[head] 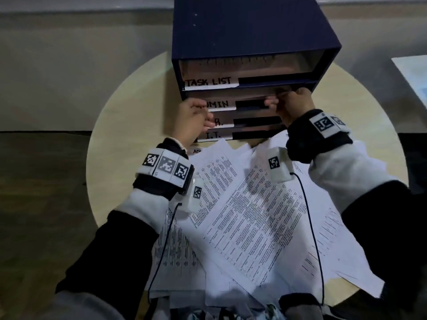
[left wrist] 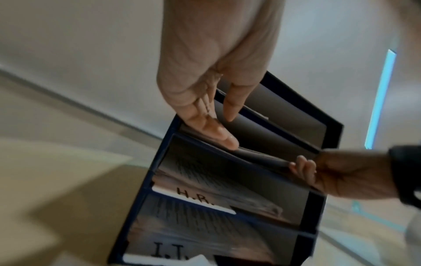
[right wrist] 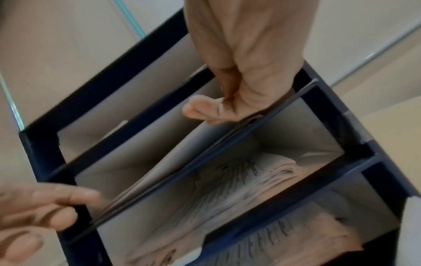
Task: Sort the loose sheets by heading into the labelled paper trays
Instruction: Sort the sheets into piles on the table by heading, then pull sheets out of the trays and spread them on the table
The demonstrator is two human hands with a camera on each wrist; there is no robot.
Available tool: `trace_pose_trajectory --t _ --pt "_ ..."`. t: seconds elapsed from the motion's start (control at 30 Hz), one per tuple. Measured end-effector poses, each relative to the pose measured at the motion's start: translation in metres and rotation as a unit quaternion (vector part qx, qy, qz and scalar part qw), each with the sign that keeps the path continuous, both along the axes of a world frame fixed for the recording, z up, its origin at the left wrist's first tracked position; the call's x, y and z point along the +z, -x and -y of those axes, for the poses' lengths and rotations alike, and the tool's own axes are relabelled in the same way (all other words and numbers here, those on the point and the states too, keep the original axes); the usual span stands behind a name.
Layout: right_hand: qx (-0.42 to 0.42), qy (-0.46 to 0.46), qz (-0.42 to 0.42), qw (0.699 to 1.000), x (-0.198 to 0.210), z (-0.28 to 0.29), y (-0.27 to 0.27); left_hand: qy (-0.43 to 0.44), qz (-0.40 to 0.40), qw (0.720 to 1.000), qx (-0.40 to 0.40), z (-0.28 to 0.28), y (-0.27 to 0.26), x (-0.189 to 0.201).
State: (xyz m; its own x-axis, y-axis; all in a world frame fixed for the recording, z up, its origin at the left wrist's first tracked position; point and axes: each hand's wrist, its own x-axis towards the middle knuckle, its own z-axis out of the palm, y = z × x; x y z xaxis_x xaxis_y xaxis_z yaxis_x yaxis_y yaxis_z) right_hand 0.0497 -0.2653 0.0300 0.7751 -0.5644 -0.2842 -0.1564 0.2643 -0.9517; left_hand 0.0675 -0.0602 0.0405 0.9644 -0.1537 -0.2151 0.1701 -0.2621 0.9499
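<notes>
A navy tray unit (head: 242,31) stands at the back of the round table, its slots labelled TASK LIST, ADMIN (head: 219,104), H.R. and I.T. Both hands are at the ADMIN slot. My right hand (head: 272,103) pinches the front edge of a sheet (left wrist: 262,158) lying partly inside that slot, thumb on top in the right wrist view. At the slot's left end my left hand (head: 205,116) has straight fingers (left wrist: 227,140) touching the same sheet, thumb held apart. A fanned pile of loose printed sheets (head: 249,215) covers the table in front of the unit.
The H.R. (left wrist: 196,196) and I.T. (left wrist: 168,250) slots below hold printed sheets. The pale round table (head: 120,139) ends close to the pile on both sides. A white object (head: 411,75) sits off the table at the right. Cables hang from both wrists.
</notes>
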Motion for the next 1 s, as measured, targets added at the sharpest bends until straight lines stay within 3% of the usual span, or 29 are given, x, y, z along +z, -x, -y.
trace_pose_trajectory --t 0.13,0.27,0.5,0.6,0.7,0.87,1.0 --pt "-0.02 0.042 -0.045 0.998 -0.001 0.006 -0.001 -0.119 0.07 0.99 -0.037 0.01 -0.008 -0.006" --pt "0.03 0.107 -0.088 0.99 -0.01 0.009 0.006 -0.185 0.079 0.978 -0.059 0.014 -0.019 -0.011" --pt "0.068 0.319 -0.216 0.92 -0.007 0.008 -0.011 -0.274 0.086 0.955 -0.076 0.017 -0.026 -0.017" --pt "0.072 0.339 -0.225 0.911 -0.005 0.009 -0.01 -0.271 0.097 0.954 -0.08 0.016 -0.02 -0.019" --pt "0.089 0.304 -0.169 0.933 -0.01 0.01 0.004 -0.208 0.115 0.969 -0.073 0.019 0.0 -0.025" --pt "0.023 0.296 -0.107 0.949 -0.038 0.019 0.054 -0.192 0.033 0.974 -0.118 0.026 0.038 -0.059" --pt "0.027 0.291 -0.185 0.938 -0.065 0.025 0.097 -0.266 -0.073 0.938 -0.208 0.031 0.067 -0.093"
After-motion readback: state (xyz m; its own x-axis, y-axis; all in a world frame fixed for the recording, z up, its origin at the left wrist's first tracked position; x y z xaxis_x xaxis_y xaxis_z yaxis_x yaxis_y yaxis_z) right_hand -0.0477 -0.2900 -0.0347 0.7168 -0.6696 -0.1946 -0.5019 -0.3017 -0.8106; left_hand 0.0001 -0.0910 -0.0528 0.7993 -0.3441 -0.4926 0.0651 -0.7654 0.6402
